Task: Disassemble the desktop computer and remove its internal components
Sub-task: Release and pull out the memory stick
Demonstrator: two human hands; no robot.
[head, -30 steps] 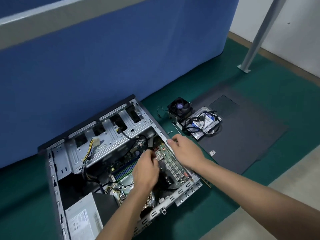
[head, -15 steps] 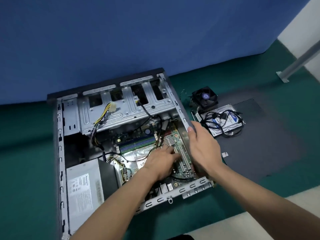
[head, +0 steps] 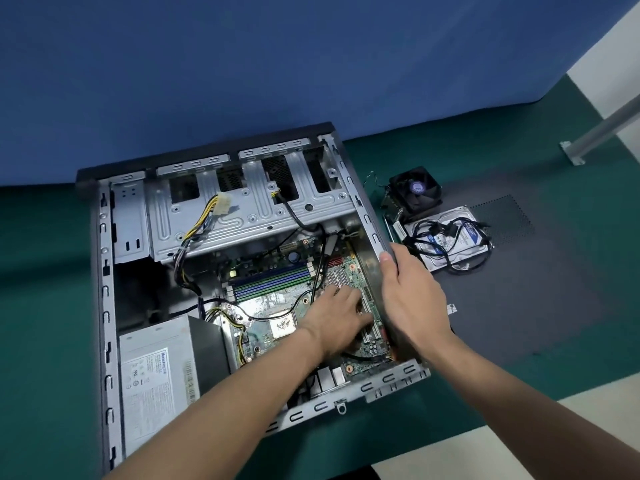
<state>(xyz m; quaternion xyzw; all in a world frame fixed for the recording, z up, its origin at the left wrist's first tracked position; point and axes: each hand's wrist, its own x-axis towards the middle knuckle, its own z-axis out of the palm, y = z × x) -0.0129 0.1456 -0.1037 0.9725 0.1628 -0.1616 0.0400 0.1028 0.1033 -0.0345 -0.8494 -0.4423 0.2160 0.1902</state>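
While the right hand (head: 410,296) grips the case (head: 367,216) wall, left hand (head: 337,315), fingers spread flat on the motherboard (head: 273,306), should clear cables first, then lift evenly.

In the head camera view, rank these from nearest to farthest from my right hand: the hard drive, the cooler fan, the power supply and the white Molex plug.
From the right hand:
1. Hard drive, just beyond it, outside the case on the right.
2. Cooler fan, behind the drive.
3. White Molex plug, on the drive cage at the back.
4. Power supply, in the near-left corner of the case.
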